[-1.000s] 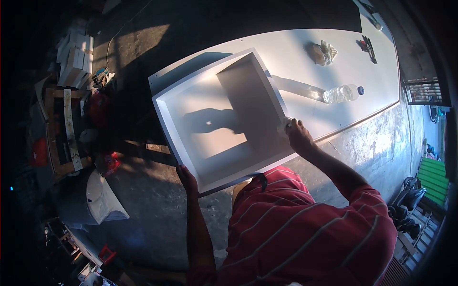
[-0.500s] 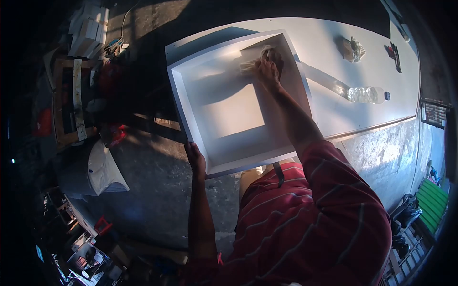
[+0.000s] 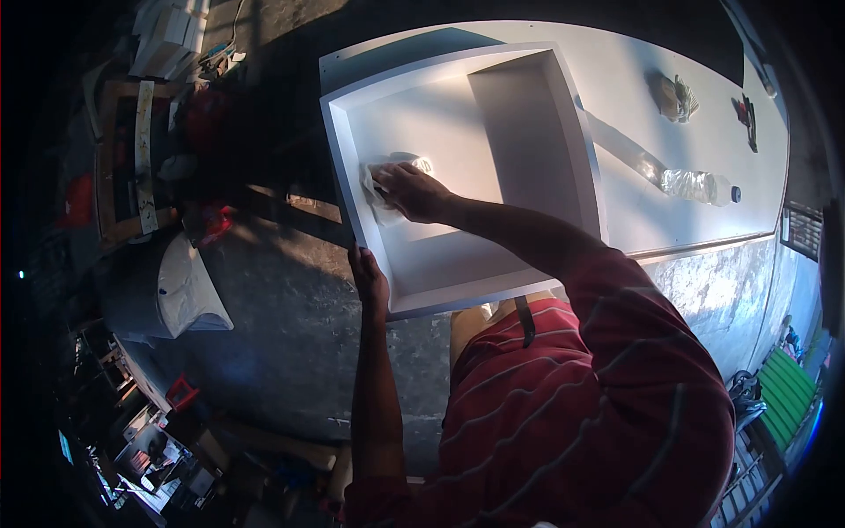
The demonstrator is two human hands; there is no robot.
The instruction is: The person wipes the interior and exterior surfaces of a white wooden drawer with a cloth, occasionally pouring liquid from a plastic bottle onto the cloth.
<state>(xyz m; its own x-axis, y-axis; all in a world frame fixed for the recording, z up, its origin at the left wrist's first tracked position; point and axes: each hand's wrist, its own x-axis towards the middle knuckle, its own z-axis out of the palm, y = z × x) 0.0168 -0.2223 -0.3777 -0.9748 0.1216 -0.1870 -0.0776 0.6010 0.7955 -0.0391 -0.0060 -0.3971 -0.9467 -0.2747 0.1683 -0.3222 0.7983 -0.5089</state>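
A shallow white open box [image 3: 493,291], like a drawer or tray, rests on the white tabletop and reaches past its near edge. My left hand [image 3: 370,280] grips the outer side of the box near its front left corner. Inside the box, my right hand [image 3: 414,191] presses a pale cloth [image 3: 380,208] against the floor beside the left wall. The fingers are bent over the cloth and partly hide it. Sunlight and shadow fall across the box floor.
On the white tabletop [image 3: 642,224], to the right, lie a clear plastic bottle [image 3: 691,186] with a blue cap, a crumpled cloth [image 3: 678,99] and a dark red-and-black tool [image 3: 746,121]. White boards [image 3: 172,40] are stacked at far left. A green slatted panel [image 3: 789,387] stands lower right.
My right hand has swept the cloth from the box's far right corner to its left side. My left hand keeps its hold on the edge. The whole view has shifted slightly.
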